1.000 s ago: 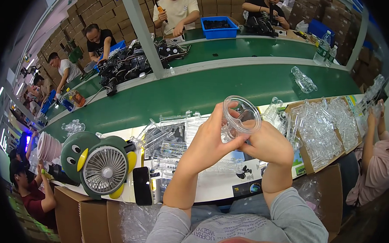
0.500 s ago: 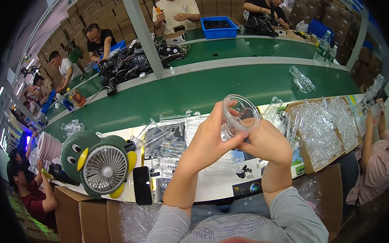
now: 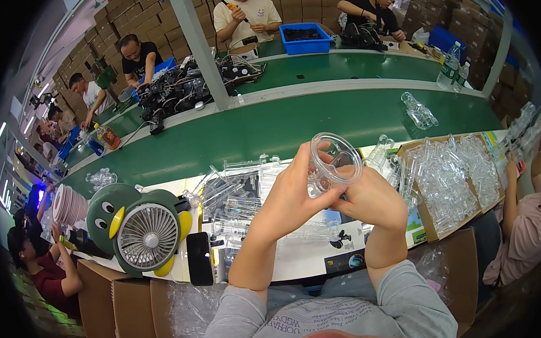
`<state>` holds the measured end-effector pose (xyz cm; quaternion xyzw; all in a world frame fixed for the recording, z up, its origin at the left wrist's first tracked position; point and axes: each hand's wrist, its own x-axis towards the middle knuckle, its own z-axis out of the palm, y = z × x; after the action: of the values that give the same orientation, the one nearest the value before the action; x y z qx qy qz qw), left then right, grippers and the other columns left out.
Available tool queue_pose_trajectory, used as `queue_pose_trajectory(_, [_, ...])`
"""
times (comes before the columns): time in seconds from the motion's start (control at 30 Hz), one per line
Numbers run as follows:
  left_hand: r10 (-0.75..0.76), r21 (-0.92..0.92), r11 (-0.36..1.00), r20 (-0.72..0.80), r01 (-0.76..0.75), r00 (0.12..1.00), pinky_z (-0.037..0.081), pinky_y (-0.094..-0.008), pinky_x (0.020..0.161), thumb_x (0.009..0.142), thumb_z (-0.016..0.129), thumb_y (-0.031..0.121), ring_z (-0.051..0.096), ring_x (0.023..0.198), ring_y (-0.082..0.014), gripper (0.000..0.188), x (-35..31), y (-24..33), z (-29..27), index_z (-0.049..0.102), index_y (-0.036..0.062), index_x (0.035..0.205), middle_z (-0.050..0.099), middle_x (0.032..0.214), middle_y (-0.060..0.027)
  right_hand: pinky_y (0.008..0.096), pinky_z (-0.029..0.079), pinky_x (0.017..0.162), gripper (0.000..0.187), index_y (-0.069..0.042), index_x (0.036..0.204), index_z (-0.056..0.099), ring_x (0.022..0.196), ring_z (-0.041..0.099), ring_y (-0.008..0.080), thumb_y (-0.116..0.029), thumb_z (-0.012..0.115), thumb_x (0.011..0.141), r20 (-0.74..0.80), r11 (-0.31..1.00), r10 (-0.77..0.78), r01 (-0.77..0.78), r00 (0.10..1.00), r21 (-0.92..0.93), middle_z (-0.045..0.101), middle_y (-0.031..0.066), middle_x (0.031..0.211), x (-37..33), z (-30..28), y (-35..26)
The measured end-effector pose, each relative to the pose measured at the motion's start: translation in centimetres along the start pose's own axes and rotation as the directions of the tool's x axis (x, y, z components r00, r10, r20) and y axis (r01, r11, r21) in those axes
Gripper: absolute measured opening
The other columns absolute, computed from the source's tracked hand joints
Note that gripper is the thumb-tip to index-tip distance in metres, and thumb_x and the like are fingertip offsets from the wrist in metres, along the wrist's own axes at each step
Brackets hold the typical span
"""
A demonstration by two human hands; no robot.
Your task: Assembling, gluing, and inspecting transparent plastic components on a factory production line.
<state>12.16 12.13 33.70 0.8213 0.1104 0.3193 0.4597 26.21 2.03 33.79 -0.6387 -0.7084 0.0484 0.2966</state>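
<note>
A clear plastic part with a wide round rim (image 3: 356,173) is held up between my two hands over the worktable. My left hand (image 3: 295,191) wraps its left side, fingers behind and thumb across the front. My right hand (image 3: 372,194) grips it from the right, with its fingers partly hidden behind the part and the other hand. Under and around my hands lie several clear plastic pieces (image 3: 239,204) on printed sheets. Just left of them are a black phone (image 3: 199,259) and a green penguin-shaped fan (image 3: 148,236).
An open carton of clear plastic parts (image 3: 442,182) stands at the right, near a co-worker's arm (image 3: 511,194). Beyond runs a green conveyor belt (image 3: 272,133) with a loose clear part (image 3: 419,111). Cardboard boxes (image 3: 128,308) sit below the table edge. Several people work across the belt.
My hands and the clear part stay almost still. Across the belt, a person with an orange tool has shifted posture, and the co-worker at right has moved their hands.
</note>
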Motion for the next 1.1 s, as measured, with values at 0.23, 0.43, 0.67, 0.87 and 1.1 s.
queue_pose_trajectory(0.23, [-0.005, -0.001, 1.000, -0.003, 0.005, 1.000, 0.046, -0.0343, 0.087, 0.070, 0.074, 0.014, 0.060, 0.099, -0.0242, 0.067, 0.01, 0.14, -0.07, 0.040, 0.0013, 0.126, 0.058, 0.106, -0.0153, 0.0414, 0.049, 0.068, 0.032, -0.002, 0.099, 0.061, 0.076, 0.061, 0.0359, -0.023, 0.067, 0.075, 0.015, 1.000, -0.005, 0.006, 1.000, -0.007, 0.065, 0.0166, 0.083, 0.06, -0.23, -0.30])
queue_pose_trajectory(0.43, [-0.011, -0.014, 1.000, -0.007, 0.011, 1.000, 0.046, -0.0340, 0.086, 0.070, 0.074, 0.015, 0.060, 0.099, -0.0243, 0.067, -0.05, 0.17, -0.13, 0.040, 0.0012, 0.126, 0.059, 0.106, -0.0154, 0.0409, 0.050, 0.069, 0.032, -0.002, 0.099, 0.062, 0.078, 0.061, 0.0355, -0.022, 0.067, 0.075, 0.015, 1.000, -0.005, 0.005, 1.000, -0.008, 0.065, 0.0165, 0.085, 0.09, -0.16, -0.33])
queue_pose_trajectory(0.67, [-0.012, -0.015, 1.000, -0.017, 0.011, 1.000, 0.046, -0.0342, 0.086, 0.070, 0.074, 0.015, 0.060, 0.099, -0.0249, 0.066, -0.11, 0.30, -0.16, 0.040, 0.0012, 0.126, 0.059, 0.105, -0.0158, 0.0411, 0.050, 0.069, 0.032, -0.002, 0.099, 0.062, 0.078, 0.061, 0.0358, -0.021, 0.068, 0.074, 0.012, 1.000, 0.003, -0.003, 1.000, 0.005, 0.065, 0.0164, 0.085, 0.15, -0.14, -0.43])
queue_pose_trajectory(0.87, [-0.018, -0.016, 1.000, -0.016, 0.018, 1.000, 0.046, -0.0347, 0.086, 0.070, 0.074, 0.015, 0.060, 0.099, -0.0256, 0.067, -0.08, 0.38, -0.16, 0.040, 0.0012, 0.126, 0.059, 0.105, -0.0165, 0.0416, 0.049, 0.068, 0.031, -0.002, 0.098, 0.062, 0.077, 0.061, 0.0361, -0.021, 0.068, 0.073, 0.016, 1.000, 0.011, -0.011, 1.000, 0.023, 0.065, 0.0161, 0.084, 0.16, -0.06, -0.36])
queue_pose_trajectory(1.1, [-0.017, -0.013, 1.000, -0.011, 0.017, 1.000, 0.046, -0.0344, 0.086, 0.070, 0.074, 0.015, 0.060, 0.099, -0.0256, 0.066, -0.07, 0.39, -0.22, 0.041, 0.0016, 0.126, 0.059, 0.106, -0.0162, 0.0411, 0.050, 0.068, 0.034, -0.002, 0.101, 0.062, 0.077, 0.061, 0.0360, -0.021, 0.069, 0.073, 0.030, 0.999, 0.027, -0.027, 0.999, 0.016, 0.065, 0.0161, 0.086, 0.17, -0.22, -0.52])
